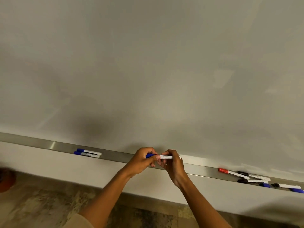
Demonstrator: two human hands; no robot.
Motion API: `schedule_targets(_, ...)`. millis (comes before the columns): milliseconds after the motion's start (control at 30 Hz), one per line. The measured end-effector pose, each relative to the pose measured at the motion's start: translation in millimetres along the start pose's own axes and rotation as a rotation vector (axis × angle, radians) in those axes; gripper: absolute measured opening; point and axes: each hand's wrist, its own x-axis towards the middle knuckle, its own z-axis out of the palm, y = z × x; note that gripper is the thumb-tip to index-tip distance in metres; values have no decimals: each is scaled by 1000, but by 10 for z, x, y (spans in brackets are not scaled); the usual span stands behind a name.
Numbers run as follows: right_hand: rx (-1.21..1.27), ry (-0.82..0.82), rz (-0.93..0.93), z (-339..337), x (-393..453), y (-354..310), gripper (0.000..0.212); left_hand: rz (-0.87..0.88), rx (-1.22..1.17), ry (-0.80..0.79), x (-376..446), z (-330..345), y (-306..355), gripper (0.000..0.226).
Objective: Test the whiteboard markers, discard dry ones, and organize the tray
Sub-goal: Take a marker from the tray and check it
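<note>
Person stands at a whiteboard (pixel 148 63), both hands raised just above the metal marker tray (pixel 115 156).

Left hand (pixel 143 160) is curled round the blue cap end of a blue-capped marker (pixel 162 156). Right hand (pixel 172 163) pinches the white barrel between thumb and fingers. The marker lies level between the two hands, cap to the left, barrel to the right, close to the board face and over the tray's middle stretch. Whether the cap is seated or coming loose cannot be told; the fingers cover the joint.

The two-handed hold, one hand on each end, reads as a grip for pulling the cap off or pressing it on, likely part of a test stroke on the board. No ink marks show on the board near the hands.

Left along the tray, two blue-capped markers (pixel 88 153) lie side by side, parallel, apparently sorted. Right along the tray, a loose cluster (pixel 256 179) of red, black and blue markers lies at mixed angles, probably awaiting testing.
</note>
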Motion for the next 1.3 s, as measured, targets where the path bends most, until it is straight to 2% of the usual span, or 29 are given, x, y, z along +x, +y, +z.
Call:
schedule_targets(300, -154, -73, 86, 920, 486, 593, 33, -81, -16, 16, -129, -1096, -684, 13)
schedule_targets(433, -208, -31, 167, 1247, 700, 830, 19, -136, -62, 179, -184, -1516, -1001, 15)
schedule_targets(567, -273, 67, 231, 1546, 871, 1115, 23, -224, -49, 298, -196, -1955, -1373, 17)
schedule_targets(700, -321, 142, 236, 1848, 1039, 1336, 15, -269, 13, 425, -179, -2280, -1662, 16)
schedule_targets(900, -409, 286, 223, 2244, 1307, 1675, 13, -267, 167, 567, -147, -2598, -1990, 20)
schedule_targets(1067, -431, 389, 223, 2434, 1453, 1879, 13, -247, 308, 615, -116, -2799, -2258, 19)
schedule_targets(1167, -504, 380, 214, 2460, 1511, 1991, 3, -244, 348, 630, -86, -2850, -2266, 18)
schedule_targets(1300, -607, 342, 181, 2457, 1535, 2061, 14, -268, 415, 614, -98, -2854, -2259, 21)
